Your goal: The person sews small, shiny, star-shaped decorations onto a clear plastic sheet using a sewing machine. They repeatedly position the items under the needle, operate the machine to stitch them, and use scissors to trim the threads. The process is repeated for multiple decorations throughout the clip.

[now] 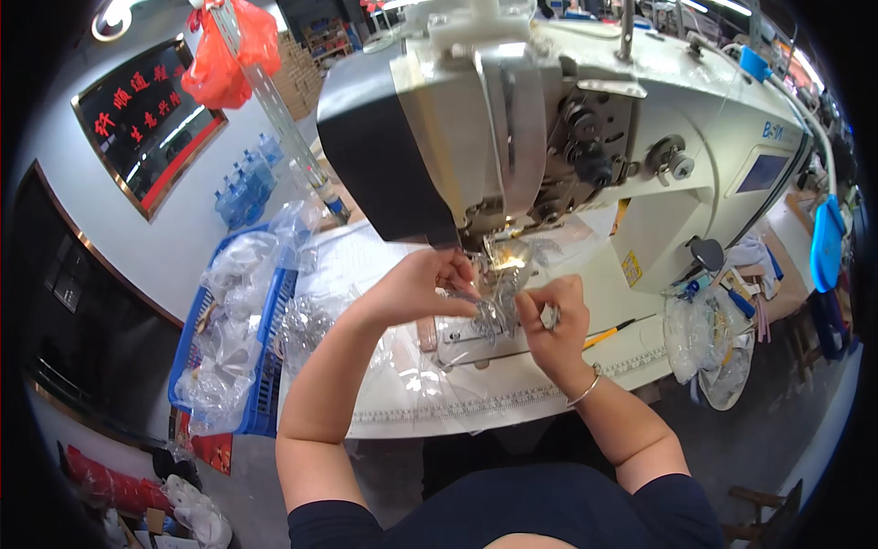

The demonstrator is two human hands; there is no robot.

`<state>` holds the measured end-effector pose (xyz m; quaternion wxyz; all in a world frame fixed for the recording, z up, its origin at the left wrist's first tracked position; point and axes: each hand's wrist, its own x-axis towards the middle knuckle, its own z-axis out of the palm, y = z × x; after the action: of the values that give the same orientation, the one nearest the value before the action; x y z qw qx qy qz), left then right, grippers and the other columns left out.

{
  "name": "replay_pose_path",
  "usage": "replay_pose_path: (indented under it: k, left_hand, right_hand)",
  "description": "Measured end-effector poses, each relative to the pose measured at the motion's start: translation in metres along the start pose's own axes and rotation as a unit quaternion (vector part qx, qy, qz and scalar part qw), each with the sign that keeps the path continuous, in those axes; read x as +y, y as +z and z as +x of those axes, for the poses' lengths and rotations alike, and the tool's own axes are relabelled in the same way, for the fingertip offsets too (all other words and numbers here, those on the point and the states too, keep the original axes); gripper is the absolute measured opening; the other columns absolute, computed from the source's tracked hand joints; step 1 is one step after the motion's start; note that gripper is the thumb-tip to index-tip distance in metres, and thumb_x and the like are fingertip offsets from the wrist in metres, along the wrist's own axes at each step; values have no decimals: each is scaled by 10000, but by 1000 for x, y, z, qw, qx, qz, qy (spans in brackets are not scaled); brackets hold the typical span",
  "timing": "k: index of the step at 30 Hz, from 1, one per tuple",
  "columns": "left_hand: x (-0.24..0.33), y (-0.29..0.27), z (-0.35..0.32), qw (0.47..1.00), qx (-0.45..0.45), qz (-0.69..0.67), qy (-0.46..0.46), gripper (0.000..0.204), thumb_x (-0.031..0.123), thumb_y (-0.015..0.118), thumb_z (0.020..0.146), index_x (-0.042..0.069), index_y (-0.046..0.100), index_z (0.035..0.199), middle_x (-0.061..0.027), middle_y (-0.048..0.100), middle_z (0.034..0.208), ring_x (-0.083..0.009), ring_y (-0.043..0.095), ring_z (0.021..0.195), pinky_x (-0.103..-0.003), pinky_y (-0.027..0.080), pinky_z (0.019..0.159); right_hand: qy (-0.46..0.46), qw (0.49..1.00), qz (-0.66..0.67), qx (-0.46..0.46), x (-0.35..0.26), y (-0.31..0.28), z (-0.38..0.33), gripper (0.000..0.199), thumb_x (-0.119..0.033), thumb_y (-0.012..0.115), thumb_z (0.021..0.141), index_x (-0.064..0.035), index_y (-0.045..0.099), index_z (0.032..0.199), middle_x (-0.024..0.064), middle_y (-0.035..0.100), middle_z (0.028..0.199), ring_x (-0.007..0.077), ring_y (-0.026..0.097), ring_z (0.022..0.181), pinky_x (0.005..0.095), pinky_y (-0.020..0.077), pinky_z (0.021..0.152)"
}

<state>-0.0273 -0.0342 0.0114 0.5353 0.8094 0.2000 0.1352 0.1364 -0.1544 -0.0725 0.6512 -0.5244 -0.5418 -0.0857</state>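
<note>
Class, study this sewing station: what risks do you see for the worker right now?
1. Both the left hand and right hand pinch the shiny silver piece right under the sewing machine head, so the needle might catch a finger.
2. The bracelet on the right wrist might snag on the work.

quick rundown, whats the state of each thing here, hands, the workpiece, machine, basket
left hand: pinching the silvery piece from its left side
right hand: fingers closed on the piece's right side, bangle on the wrist
silvery piece: crumpled, held between both hands under the machine head
sewing machine: work light lit at the needle area; running or not, cannot tell
blue basket: heaped with clear plastic bags
orange bag: hanging, bunched
</note>
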Motion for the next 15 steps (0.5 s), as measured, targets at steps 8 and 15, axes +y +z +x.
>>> replay_pose_path:
  k: [8, 15]
  left_hand:
    - [-13, 46, -42, 992, 28, 121, 19, 400, 87, 765, 659, 18, 539, 983, -35, 623, 879, -116, 599, 842, -274, 458, 775]
    - [-38, 57, -41, 996, -82, 14, 19, 700, 129, 763, 695, 78, 445, 1316, 13, 486, 778, -84, 473, 757, -242, 418, 781]
  right_hand:
    - [26, 998, 54, -27, -3, -17, -59, 117, -6, 683, 724, -62, 592, 772, 17, 531, 661, 187, 433, 693, 288, 377, 627]
    - [-12, 997, 53, -49, -14, -22, -56, 114, -20, 688, 718, -73, 598, 764, 12, 519, 640, 185, 431, 687, 283, 373, 630]
